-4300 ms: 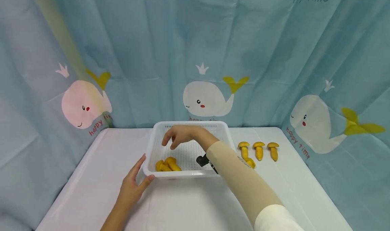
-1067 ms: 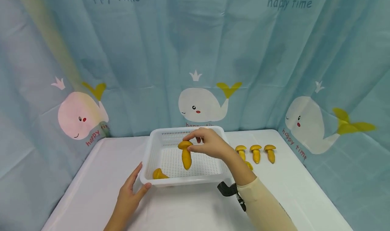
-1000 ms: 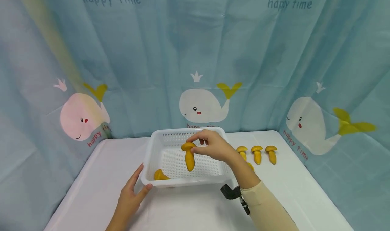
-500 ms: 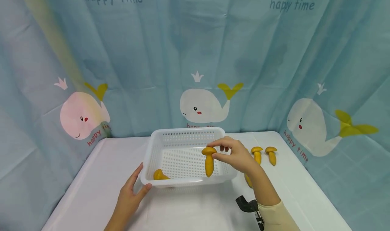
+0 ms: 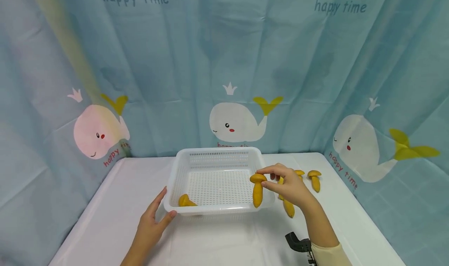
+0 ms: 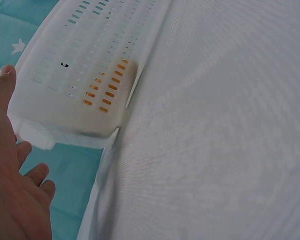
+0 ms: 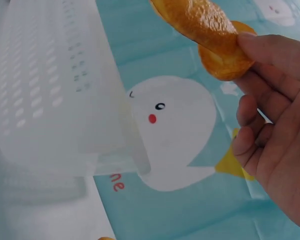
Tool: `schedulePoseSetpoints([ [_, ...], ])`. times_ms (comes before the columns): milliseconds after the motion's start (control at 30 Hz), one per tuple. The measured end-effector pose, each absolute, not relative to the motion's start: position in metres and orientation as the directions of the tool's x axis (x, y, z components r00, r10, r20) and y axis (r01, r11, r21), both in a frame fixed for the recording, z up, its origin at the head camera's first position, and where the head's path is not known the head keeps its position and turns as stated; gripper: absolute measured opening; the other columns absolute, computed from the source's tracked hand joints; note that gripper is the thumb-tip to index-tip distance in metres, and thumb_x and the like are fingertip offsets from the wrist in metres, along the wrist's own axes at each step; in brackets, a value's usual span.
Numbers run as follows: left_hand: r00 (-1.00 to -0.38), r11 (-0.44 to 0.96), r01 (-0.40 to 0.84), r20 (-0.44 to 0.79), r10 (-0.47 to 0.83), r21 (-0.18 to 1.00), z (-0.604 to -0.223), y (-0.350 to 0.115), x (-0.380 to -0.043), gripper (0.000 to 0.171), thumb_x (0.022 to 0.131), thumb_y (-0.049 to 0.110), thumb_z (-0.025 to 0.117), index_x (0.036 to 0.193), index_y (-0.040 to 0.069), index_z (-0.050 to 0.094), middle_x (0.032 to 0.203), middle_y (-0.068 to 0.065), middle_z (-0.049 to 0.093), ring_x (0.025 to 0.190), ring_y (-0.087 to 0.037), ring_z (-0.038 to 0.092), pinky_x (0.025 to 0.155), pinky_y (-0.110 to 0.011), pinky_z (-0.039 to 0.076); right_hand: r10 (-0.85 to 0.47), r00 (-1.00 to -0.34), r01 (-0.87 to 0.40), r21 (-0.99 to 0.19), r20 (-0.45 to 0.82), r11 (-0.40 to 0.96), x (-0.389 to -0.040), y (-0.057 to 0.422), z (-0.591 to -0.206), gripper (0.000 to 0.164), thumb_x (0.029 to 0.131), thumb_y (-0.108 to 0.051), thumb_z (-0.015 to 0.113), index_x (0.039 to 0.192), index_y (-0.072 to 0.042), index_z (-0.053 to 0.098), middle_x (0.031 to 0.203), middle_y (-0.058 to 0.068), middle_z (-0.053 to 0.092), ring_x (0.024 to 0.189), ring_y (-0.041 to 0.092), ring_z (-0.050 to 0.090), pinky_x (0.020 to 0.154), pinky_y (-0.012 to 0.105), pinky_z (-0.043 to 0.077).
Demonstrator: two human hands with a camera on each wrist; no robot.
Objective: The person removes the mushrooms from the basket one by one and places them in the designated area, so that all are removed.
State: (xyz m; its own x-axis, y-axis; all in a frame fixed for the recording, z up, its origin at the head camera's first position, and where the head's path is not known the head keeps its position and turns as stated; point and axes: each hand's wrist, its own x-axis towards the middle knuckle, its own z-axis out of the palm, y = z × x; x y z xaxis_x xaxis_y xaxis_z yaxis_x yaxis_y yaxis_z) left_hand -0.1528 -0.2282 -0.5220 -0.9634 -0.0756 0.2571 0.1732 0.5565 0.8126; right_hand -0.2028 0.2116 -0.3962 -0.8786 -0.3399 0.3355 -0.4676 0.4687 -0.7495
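Our right hand (image 5: 289,186) is pinching a glossy ochre-yellow toy-like mushroom (image 5: 257,198) near its cap, thumb against fingertips, the other fingers curling in loosely and the stem hanging down. We are noticing a shift since half a second ago: the piece was hanging over the floor of the white rectangular perforated plastic basket (image 5: 210,210), and now it is hovering at that basket's right front corner. Its stem is overlapping the rim in the head view — we cannot tell whether it is fully clear.

Our left hand (image 5: 149,225) is keeping its place at the left front corner, thumb and index finger spreading wide about it, grasping nothing that we are able to see; how firmly it is pressing, we cannot tell.

A few seconds ago two pieces were lying in the basket; now a single yellow mushroom with a rounded cap (image 5: 185,200) is lying there, in the left front corner. We are judging that the removal is nearing its end, the held piece heading for the side where four matching yellow mushrooms (image 5: 316,182) are lying on the smooth white table (image 5: 217,242), some partly hidden behind our right hand.
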Motion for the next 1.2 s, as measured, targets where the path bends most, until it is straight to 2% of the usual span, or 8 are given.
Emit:
schedulePoseSetpoints([
  [167,-0.962,0.560,0.179,0.263,-0.073,0.809,-0.523,-0.229,-0.154,0.084,0.089,0.039,0.080,0.159,0.036,0.035,0.165,0.001,0.037,0.151,-0.038,0.034,0.111,-0.074,0.032,-0.319,-0.889,-0.450,-0.758,0.329,0.473,-0.201,0.221,-0.400,0.026,0.092,-0.027,0.079,0.118,-0.030,0.076,0.096,-0.003,0.063,0.088,0.023,0.051,0.069,0.028,0.045],
  [367,-0.960,0.574,0.180,0.270,-0.076,0.799,-0.523,-0.229,-0.152,0.084,0.089,0.039,0.080,0.160,0.033,0.035,0.164,-0.001,0.038,0.150,-0.040,0.036,0.110,-0.075,0.033,-0.335,-0.870,-0.487,-0.736,0.362,0.470,-0.203,0.228,-0.403,0.026,0.093,-0.024,0.078,0.118,-0.029,0.075,0.102,-0.007,0.066,0.088,0.018,0.052,0.072,0.027,0.043],
  [633,-0.960,0.563,0.181,0.268,-0.077,0.807,-0.521,-0.230,-0.152,0.084,0.088,0.039,0.081,0.159,0.034,0.036,0.164,0.001,0.038,0.151,-0.037,0.035,0.112,-0.073,0.033,-0.331,-0.885,-0.458,-0.733,0.327,0.503,-0.204,0.237,-0.403,0.024,0.093,-0.027,0.078,0.117,-0.031,0.076,0.098,-0.008,0.066,0.092,0.027,0.052,0.074,0.027,0.042],
  [900,-0.963,0.582,0.151,0.251,-0.095,0.799,-0.522,-0.228,-0.152,0.084,0.089,0.043,0.080,0.160,0.035,0.035,0.164,-0.001,0.038,0.151,-0.040,0.034,0.111,-0.075,0.032,-0.333,-0.884,-0.459,-0.740,0.328,0.492,-0.207,0.251,-0.404,0.022,0.095,-0.023,0.075,0.117,-0.025,0.076,0.105,-0.004,0.069,0.089,0.020,0.051,0.072,0.029,0.044],
  [1200,-0.960,0.576,0.172,0.267,-0.085,0.799,-0.521,-0.229,-0.152,0.084,0.089,0.040,0.080,0.160,0.034,0.035,0.164,-0.003,0.038,0.150,-0.041,0.035,0.111,-0.075,0.033,-0.289,-0.914,-0.400,-0.756,0.286,0.518,-0.205,0.269,-0.399,0.023,0.095,-0.027,0.075,0.118,-0.030,0.075,0.109,-0.004,0.066,0.089,0.020,0.050,0.066,0.028,0.047],
])
